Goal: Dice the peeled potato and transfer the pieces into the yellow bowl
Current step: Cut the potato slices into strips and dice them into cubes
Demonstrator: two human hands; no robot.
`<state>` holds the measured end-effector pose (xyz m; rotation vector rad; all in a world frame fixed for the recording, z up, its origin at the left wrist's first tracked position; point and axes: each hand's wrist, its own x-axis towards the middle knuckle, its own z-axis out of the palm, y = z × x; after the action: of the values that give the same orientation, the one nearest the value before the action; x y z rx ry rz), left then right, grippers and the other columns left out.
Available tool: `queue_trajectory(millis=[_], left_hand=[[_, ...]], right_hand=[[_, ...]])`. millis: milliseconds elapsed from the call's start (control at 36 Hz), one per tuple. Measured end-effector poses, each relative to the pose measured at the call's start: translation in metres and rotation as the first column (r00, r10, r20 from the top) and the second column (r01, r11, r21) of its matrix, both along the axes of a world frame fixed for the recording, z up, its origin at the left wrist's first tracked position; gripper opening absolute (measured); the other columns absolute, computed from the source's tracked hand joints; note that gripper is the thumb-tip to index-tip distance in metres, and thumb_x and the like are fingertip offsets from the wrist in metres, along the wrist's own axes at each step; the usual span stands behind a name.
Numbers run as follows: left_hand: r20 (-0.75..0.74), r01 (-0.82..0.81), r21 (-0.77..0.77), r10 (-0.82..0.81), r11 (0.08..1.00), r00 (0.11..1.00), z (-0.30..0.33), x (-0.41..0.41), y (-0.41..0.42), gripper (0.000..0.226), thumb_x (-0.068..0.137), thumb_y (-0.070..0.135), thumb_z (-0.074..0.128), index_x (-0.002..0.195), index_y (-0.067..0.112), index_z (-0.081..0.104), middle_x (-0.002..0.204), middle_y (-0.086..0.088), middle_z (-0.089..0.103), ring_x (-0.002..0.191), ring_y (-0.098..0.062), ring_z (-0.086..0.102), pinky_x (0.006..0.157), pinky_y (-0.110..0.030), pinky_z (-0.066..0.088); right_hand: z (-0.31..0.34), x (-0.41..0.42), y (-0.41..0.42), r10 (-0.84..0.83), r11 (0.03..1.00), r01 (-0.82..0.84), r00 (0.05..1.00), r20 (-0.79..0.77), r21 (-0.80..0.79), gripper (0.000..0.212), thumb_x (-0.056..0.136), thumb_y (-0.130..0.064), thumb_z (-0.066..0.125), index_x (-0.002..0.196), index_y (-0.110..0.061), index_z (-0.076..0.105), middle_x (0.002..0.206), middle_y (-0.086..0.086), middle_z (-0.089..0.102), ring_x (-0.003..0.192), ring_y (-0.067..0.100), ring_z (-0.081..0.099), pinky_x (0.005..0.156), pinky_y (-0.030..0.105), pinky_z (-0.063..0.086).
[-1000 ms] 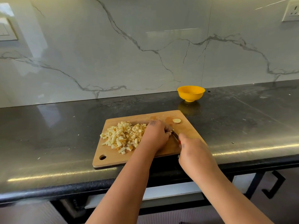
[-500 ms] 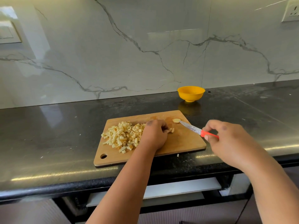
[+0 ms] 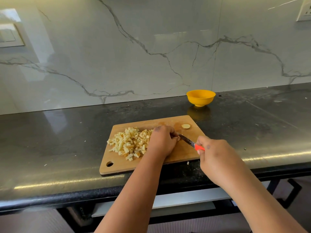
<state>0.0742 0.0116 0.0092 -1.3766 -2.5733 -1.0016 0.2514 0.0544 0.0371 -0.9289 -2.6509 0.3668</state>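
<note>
A pile of diced potato (image 3: 129, 143) lies on the left half of the wooden cutting board (image 3: 185, 153). My left hand (image 3: 162, 142) rests on the board just right of the pile, its fingers curled down over a small remaining potato piece that is mostly hidden. An orange-handled knife (image 3: 187, 141) is gripped by my right hand (image 3: 217, 158), and the blade tip reaches the left fingertips. One round potato end slice (image 3: 185, 126) sits alone near the board's far right corner. The yellow bowl (image 3: 200, 97) stands beyond the board by the wall, and nothing shows above its rim.
The board sits near the front edge of a dark stone counter (image 3: 67, 140), backed by a marble wall. Small potato scraps lie on the counter around the board. A drawer front and dark handles show below the counter edge.
My right hand swung the knife out to the right, then brought it back so the blade meets my left fingertips. The left hand stayed by the diced pile.
</note>
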Motion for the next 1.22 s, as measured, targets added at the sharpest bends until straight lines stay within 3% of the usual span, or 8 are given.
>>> queue_trajectory(millis=[222, 389, 472, 667, 833, 972, 1111, 1222], left_hand=[[0.017, -0.001, -0.007, 0.001, 1.0, 1.0, 0.0, -0.003, 0.001, 0.011, 0.091, 0.021, 0.068, 0.097, 0.017, 0.076, 0.1, 0.002, 0.072, 0.096, -0.013, 0.061, 0.087, -0.023, 0.047], [0.017, -0.024, -0.004, 0.024, 1.0, 1.0, -0.001, -0.002, 0.0, 0.013, 0.09, 0.026, 0.07, 0.1, 0.018, 0.075, 0.1, 0.003, 0.069, 0.093, -0.01, 0.058, 0.081, -0.02, 0.046], [0.011, -0.039, 0.0, 0.039, 0.999, 0.999, 0.0, -0.002, -0.001, 0.013, 0.088, 0.027, 0.072, 0.097, 0.017, 0.075, 0.099, 0.002, 0.07, 0.093, -0.012, 0.061, 0.083, -0.024, 0.051], [0.002, -0.026, -0.029, 0.026, 0.999, 1.0, 0.003, -0.002, -0.003, 0.015, 0.091, 0.025, 0.069, 0.101, 0.015, 0.075, 0.103, 0.0, 0.071, 0.092, -0.011, 0.059, 0.081, -0.022, 0.047], [0.011, -0.027, -0.01, 0.027, 1.0, 1.0, 0.003, 0.001, -0.003, 0.018, 0.091, 0.02, 0.067, 0.106, 0.013, 0.075, 0.108, 0.0, 0.071, 0.097, -0.013, 0.061, 0.084, -0.02, 0.045], [0.003, -0.048, -0.027, 0.048, 0.998, 0.999, 0.002, 0.0, -0.002, 0.015, 0.091, 0.02, 0.066, 0.101, 0.014, 0.075, 0.103, -0.002, 0.071, 0.095, -0.016, 0.062, 0.085, -0.026, 0.052], [-0.012, -0.052, -0.035, 0.052, 0.998, 0.999, 0.002, -0.001, -0.001, 0.015, 0.091, 0.018, 0.063, 0.1, 0.013, 0.075, 0.101, -0.001, 0.07, 0.095, -0.016, 0.061, 0.083, -0.024, 0.051], [-0.017, -0.059, -0.037, 0.059, 0.998, 0.998, 0.001, -0.001, -0.001, 0.015, 0.092, 0.019, 0.064, 0.1, 0.013, 0.074, 0.1, -0.001, 0.069, 0.091, -0.013, 0.06, 0.077, -0.02, 0.046]], right_hand=[[0.001, -0.007, -0.014, 0.012, 0.998, -0.015, 0.999, 0.048, 0.061, 0.019, 0.096, -0.005, 0.036, 0.092, -0.024, 0.036, 0.067, -0.004, 0.042, 0.053, 0.009, 0.038, 0.044, 0.023, 0.023], [0.011, 0.012, -0.003, 0.011, 1.0, -0.012, 0.998, 0.069, 0.007, 0.017, 0.09, -0.007, 0.052, 0.095, -0.024, 0.053, 0.075, -0.003, 0.052, 0.064, 0.013, 0.054, 0.053, 0.027, 0.042], [0.019, 0.027, 0.004, -0.003, 1.0, 0.002, 0.997, 0.073, 0.012, 0.015, 0.094, -0.016, 0.056, 0.097, -0.031, 0.054, 0.076, -0.007, 0.051, 0.061, 0.008, 0.049, 0.047, 0.021, 0.034], [0.017, 0.019, 0.01, 0.031, 0.999, -0.033, 0.991, -0.132, -0.009, 0.011, 0.098, -0.02, 0.051, 0.097, -0.028, 0.057, 0.074, -0.005, 0.056, 0.055, 0.008, 0.047, 0.044, 0.02, 0.026], [0.005, 0.004, 0.001, 0.04, 0.999, -0.041, 0.998, -0.052, -0.009, 0.013, 0.097, -0.016, 0.051, 0.105, -0.026, 0.055, 0.078, -0.003, 0.056, 0.061, 0.008, 0.052, 0.046, 0.019, 0.034], [0.003, -0.001, -0.008, 0.026, 1.0, -0.026, 1.0, -0.005, -0.011, 0.014, 0.095, -0.011, 0.051, 0.102, -0.023, 0.051, 0.076, -0.003, 0.054, 0.063, 0.009, 0.052, 0.047, 0.019, 0.032], [0.0, -0.01, -0.023, 0.001, 0.998, -0.003, 0.999, 0.032, 0.062, 0.015, 0.097, -0.009, 0.039, 0.099, -0.023, 0.043, 0.067, -0.006, 0.043, 0.053, 0.006, 0.04, 0.043, 0.021, 0.023], [0.006, -0.007, -0.026, 0.0, 0.999, -0.003, 0.996, 0.084, 0.04, 0.015, 0.094, -0.009, 0.044, 0.093, -0.023, 0.043, 0.07, -0.006, 0.044, 0.057, 0.007, 0.043, 0.045, 0.022, 0.027]])
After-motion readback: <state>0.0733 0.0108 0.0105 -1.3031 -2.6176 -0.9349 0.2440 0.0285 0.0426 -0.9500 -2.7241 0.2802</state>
